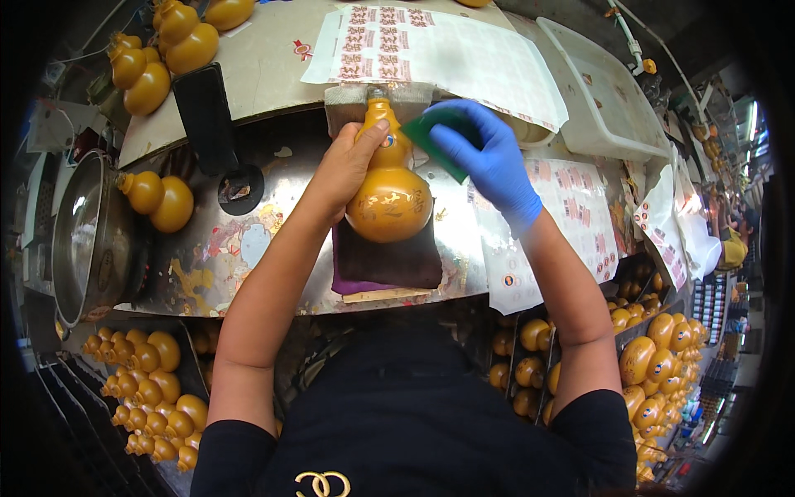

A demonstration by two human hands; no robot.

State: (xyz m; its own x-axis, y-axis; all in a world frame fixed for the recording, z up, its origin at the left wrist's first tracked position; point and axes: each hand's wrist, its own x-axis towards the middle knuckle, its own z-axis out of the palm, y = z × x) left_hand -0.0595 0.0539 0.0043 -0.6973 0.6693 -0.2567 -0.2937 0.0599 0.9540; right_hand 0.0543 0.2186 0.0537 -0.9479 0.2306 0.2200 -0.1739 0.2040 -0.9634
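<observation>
A yellow-brown gourd-shaped bottle [387, 207] lies on a dark cloth pad [385, 267], its neck pointing away from me. Gold lettering marks its wide lower bulb, and a small round sticker sits on the upper one. My bare left hand [352, 161] is closed around the upper bulb from the left, thumb on top. In a blue glove, my right hand [493, 161] grips a flat green scraper [435, 141]. The scraper's near corner hangs beside the upper bulb; whether it touches the bottle I cannot tell.
Printed transfer sheets [464, 58] lie on the far board, with another sheet [571, 217] to the right. A phone on a stand [203, 116], a metal pan [87, 240] and another gourd bottle [157, 199] stand left. A translucent tray [609, 99] sits far right. Crates of gourd bottles flank me.
</observation>
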